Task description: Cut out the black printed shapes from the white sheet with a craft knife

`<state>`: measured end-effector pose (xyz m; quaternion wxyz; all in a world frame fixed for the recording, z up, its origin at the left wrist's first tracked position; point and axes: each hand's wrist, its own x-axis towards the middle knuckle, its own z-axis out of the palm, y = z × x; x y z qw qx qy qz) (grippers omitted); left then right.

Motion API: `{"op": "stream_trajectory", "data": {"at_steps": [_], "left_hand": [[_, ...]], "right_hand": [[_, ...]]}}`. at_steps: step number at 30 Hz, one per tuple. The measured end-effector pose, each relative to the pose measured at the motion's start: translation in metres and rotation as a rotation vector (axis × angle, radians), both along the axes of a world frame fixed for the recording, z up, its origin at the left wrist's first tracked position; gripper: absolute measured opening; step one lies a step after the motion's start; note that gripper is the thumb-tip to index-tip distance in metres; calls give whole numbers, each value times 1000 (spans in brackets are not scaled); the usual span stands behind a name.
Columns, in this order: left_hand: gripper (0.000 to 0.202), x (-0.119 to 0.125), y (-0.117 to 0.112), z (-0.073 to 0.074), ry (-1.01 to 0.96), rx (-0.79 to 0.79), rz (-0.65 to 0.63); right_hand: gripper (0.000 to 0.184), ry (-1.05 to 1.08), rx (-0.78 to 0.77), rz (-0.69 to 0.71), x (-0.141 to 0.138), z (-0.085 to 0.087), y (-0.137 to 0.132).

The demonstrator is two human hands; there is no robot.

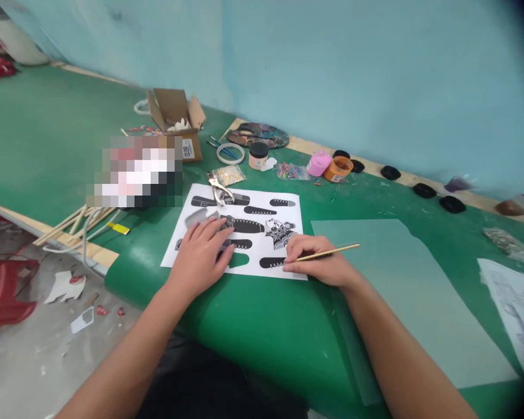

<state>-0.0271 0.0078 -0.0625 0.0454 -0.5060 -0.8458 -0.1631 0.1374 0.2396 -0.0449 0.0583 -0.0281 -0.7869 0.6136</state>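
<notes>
A white printed sheet (283, 203) with black-and-white figure parts lies on the green table. My left hand (201, 250) rests flat on its left side, fingers spread, partly covering the prints. Beside it a cut-out gap in the sheet shows green beneath. My right hand (317, 261) pinches a thin wooden stick (332, 252) like a pen at the sheet's lower right, over a black print with white marks (273, 263). The stick's working tip is hidden by the fingers. Metal hole-punch pliers (219, 189) lie across the sheet's top edge.
A translucent sheet (402, 291) lies to the right. Behind stand an open cardboard box (192, 142), a dark-lidded jar (258, 156), pink (318, 163) and orange paint pots (338, 169), and a paint palette (257, 135). Wooden sticks (72, 227) jut over the left edge.
</notes>
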Motion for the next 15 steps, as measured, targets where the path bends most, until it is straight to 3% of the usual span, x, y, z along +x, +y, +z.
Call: {"op": "stream_trajectory", "data": {"at_steps": [3, 7, 10, 15], "left_hand": [[52, -1, -22, -4, 42, -89, -4], [63, 10, -36, -5, 94, -157, -25], [61, 27, -41, -4, 116, -180, 17], [57, 49, -55, 0, 89, -208, 76]], "right_hand": [[18, -23, -56, -51, 1, -7, 1], [22, -11, -41, -301, 2, -14, 1], [30, 49, 217, -333, 0, -16, -1], [25, 110, 692, -196, -4, -18, -5]]}}
